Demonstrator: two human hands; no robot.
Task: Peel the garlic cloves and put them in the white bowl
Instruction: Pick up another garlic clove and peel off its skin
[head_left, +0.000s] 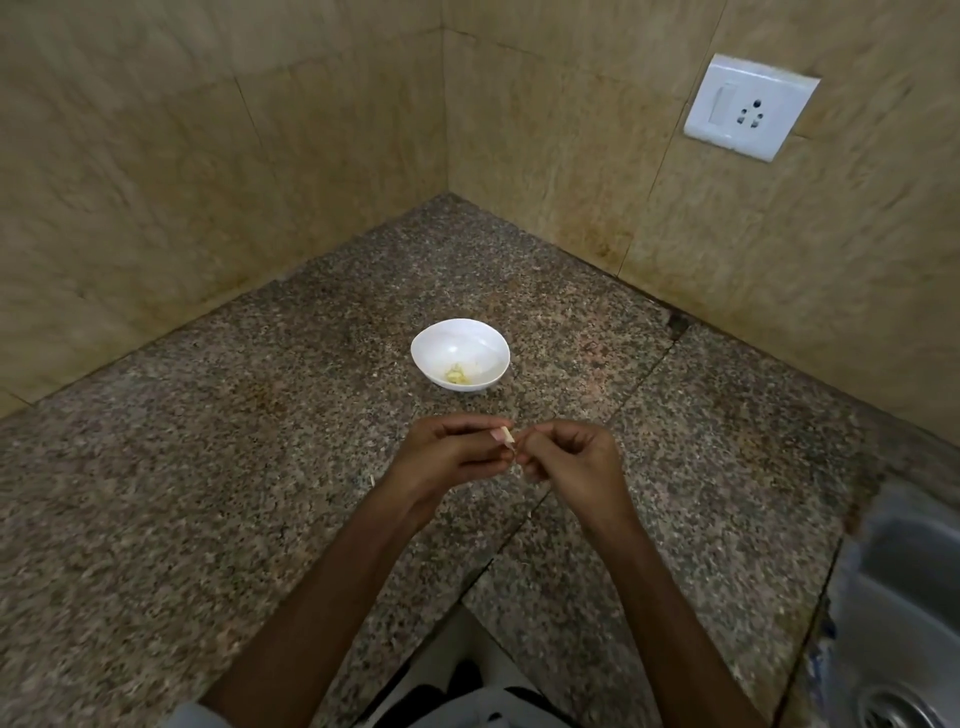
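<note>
**Ana:** What did the head camera show?

**Ben:** The left hand (452, 452) and the right hand (569, 457) met over the desk (208, 467). Their fingers (467, 423) were curled and pinched one garlic clove (506, 435) between the tips.

**Ana:** Where was the white bowl (460, 325)?

**Ben:** Past the fingers, on the far side, well apart from them. A few peeled bits (456, 374) lay in its bottom.

**Ana:** How should the peeling go?

**Ben:** I think one hand should hold the clove steady. The other should nip the loose skin at the end and pull it off slowly. Squeeze too hard and the clove may slip and fall on the desk.
</note>
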